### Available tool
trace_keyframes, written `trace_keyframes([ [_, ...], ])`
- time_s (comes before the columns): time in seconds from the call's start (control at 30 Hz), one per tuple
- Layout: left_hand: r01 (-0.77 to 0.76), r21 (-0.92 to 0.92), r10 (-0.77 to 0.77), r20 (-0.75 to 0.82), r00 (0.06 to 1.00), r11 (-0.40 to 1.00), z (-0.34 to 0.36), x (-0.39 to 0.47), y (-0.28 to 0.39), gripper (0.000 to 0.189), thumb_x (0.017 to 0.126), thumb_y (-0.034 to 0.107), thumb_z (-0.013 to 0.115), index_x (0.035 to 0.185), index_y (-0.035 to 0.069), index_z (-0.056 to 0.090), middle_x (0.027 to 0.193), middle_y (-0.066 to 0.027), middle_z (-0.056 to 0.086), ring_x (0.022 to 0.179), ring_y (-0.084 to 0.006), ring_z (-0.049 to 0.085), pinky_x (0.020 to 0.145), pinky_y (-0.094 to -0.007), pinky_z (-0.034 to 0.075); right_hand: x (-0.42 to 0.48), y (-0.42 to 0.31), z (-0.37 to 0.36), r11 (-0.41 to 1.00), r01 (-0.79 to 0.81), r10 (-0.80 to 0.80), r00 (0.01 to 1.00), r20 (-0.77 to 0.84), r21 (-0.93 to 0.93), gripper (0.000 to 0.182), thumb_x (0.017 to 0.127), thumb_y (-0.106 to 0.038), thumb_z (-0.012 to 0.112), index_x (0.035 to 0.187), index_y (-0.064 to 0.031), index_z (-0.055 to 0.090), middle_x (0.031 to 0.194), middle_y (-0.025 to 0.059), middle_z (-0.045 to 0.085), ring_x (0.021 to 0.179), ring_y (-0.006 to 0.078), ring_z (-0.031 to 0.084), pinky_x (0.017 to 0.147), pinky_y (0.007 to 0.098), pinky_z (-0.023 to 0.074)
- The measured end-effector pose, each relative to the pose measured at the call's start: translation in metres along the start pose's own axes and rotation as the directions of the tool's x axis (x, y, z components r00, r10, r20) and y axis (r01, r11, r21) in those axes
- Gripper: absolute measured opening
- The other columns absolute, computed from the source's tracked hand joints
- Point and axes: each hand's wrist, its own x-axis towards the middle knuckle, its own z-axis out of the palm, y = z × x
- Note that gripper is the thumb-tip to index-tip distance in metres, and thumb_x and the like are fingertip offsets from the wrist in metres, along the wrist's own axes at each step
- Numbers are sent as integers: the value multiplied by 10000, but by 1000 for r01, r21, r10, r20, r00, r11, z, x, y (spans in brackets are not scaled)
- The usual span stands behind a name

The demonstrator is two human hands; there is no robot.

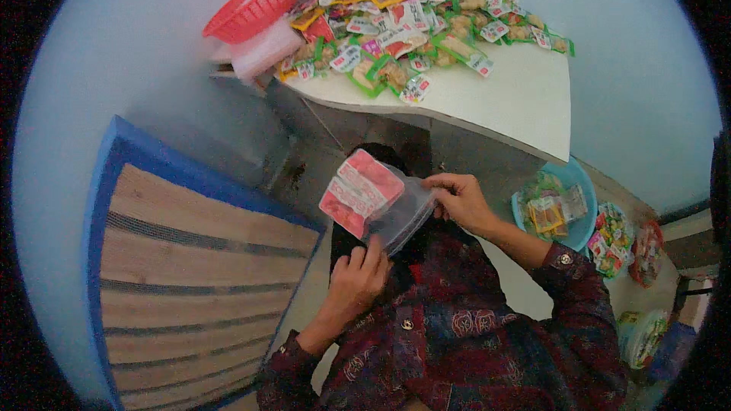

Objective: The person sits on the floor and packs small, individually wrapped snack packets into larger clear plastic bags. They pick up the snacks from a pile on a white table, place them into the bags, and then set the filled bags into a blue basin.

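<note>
A clear plastic zip bag (406, 205) is stretched between my two hands over my lap. Inside or against its far end lies a flat red-and-white printed packet (361, 193); I cannot tell which. My left hand (361, 274) grips the bag's near left corner, close to the double line of the zip edge. At the right corner, the thumb and fingers of my right hand (462, 201) pinch the same edge. Beyond my knees, a heap of small sealed food packets (400, 25), many with green edges, covers much of a white table (514, 103).
A red plastic basket (254, 5) leans on a stack of clear bags (267, 48) at the table's left. A blue-framed slatted panel (200, 262) stands left. Rightward are a blue basin (582, 182) with packets, a bag of colourful packets (611, 240) and a red container (648, 254).
</note>
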Motion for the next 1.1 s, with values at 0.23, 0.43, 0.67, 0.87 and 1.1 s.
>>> trace_keyframes([
  [0.23, -10, 81, 12, -18, 1000, 997, -40, -12, -26, 251, 757, 95, 599, 987, 1, 640, 1037, -125, 594, 813, -221, 538, 638, -315, 436, 2, -17, -4, 991, 131, -133, 975, 179, 22, 244, 859, 8, 602, 1095, 37, 659, 866, 78, 673, 737, 137, 638, 637, 289, 528],
  [0.43, 4, 62, -6, 24, 1000, 998, -54, -20, -51, 237, 769, 86, 586, 986, -3, 627, 979, -120, 582, 831, -262, 554, 713, -358, 475, 13, -34, -2, 721, 612, -555, 791, 257, -325, 200, 797, 5, 696, 995, -12, 676, 870, 116, 643, 763, 225, 647, 661, 326, 515],
  [0.67, 180, -80, -189, -122, 974, 980, -120, -17, -88, 232, 747, 5, 661, 977, 15, 631, 1002, -135, 613, 856, -308, 592, 721, -382, 494, 21, -106, 10, 607, 764, -754, 641, 145, -220, 116, 796, -18, 707, 900, -14, 656, 890, 128, 628, 797, 240, 638, 655, 329, 503],
  [0.87, 365, -486, -457, -82, 885, 794, -130, -31, -88, 213, 719, -46, 738, 912, -3, 658, 841, -97, 661, 706, -241, 633, 622, -314, 508, 6, -113, 19, 746, 658, -634, 749, 191, -103, 104, 866, -118, 656, 911, -24, 657, 873, 130, 648, 804, 274, 650, 697, 354, 513],
  [1.1, 454, -729, -644, 23, 765, 513, -129, -31, -72, 210, 754, -64, 709, 948, 11, 681, 846, -107, 675, 705, -183, 639, 632, -271, 502, -14, -101, 28, 872, 486, -479, 872, 96, -62, 140, 920, -142, 591, 965, -24, 651, 897, 136, 673, 840, 277, 676, 736, 357, 524],
])
